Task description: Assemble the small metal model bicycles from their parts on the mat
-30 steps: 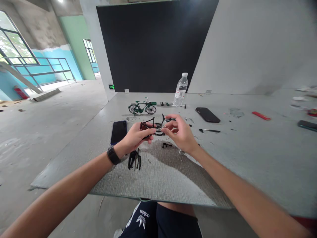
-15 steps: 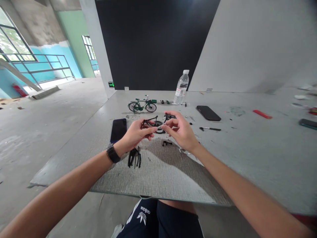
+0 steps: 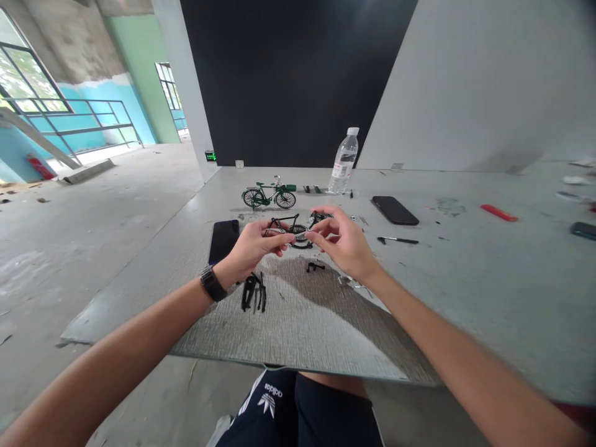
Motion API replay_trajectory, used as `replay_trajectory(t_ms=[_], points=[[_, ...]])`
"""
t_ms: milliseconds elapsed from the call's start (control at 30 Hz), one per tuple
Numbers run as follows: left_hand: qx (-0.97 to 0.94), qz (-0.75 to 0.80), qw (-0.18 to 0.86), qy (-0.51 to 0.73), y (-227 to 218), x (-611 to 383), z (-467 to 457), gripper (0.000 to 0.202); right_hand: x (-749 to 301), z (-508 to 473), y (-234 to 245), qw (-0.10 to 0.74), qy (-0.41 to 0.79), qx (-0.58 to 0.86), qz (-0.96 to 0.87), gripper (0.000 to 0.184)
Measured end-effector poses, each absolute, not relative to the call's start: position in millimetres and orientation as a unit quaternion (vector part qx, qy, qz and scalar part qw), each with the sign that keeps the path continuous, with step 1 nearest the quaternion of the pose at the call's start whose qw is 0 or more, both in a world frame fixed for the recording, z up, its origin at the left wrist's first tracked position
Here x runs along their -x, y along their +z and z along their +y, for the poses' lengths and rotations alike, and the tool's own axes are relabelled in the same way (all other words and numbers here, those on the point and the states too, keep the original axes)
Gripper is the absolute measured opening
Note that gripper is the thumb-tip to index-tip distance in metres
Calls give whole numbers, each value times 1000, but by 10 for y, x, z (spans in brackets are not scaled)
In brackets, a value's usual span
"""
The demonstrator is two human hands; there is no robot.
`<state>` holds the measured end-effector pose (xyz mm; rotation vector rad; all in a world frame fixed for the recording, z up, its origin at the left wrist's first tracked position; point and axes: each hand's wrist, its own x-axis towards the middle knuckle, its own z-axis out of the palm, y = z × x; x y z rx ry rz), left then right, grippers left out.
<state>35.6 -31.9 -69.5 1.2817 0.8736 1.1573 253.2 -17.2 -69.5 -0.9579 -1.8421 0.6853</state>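
Observation:
My left hand (image 3: 261, 239) is closed, thumb against fingers, on a small silvery part (image 3: 300, 235). My right hand (image 3: 342, 239) pinches the other end of this part; its exact kind is too small to make out. Right behind the fingers is a black model bicycle frame (image 3: 284, 221) with a spoked wheel (image 3: 298, 231). Whether my left fingers also touch that frame, I cannot tell. Another black spoked piece (image 3: 320, 217) shows partly behind my right fingers. Below the hands lies a small black part (image 3: 315, 266).
A finished-looking green model bicycle (image 3: 269, 195) stands farther back, left of a water bottle (image 3: 343, 162). Phones (image 3: 223, 241) (image 3: 395, 210) lie on both sides. Black parts (image 3: 254, 293) rest near the front, silvery bits (image 3: 347, 281) by my right wrist, a pen (image 3: 398, 240) and red object (image 3: 499, 213) rightward.
The view has shifted slightly. Both hands stay together at the same spot, still on the small silvery part, with only slight finger movement.

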Motion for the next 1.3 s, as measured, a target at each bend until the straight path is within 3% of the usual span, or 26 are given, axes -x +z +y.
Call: replay_trajectory(t_ms=[167, 633, 1300], points=[[-509, 368, 609, 484, -662, -354, -332, 19, -2534, -171, -700, 456, 280, 388, -750, 59], [-458, 336, 660, 492, -656, -338, -331, 19, -2520, -194, -674, 454, 282, 397, -746, 62], [-480, 327, 652, 487, -654, -349, -329, 22, -2509, -223, -648, 457, 271, 401, -746, 59]])
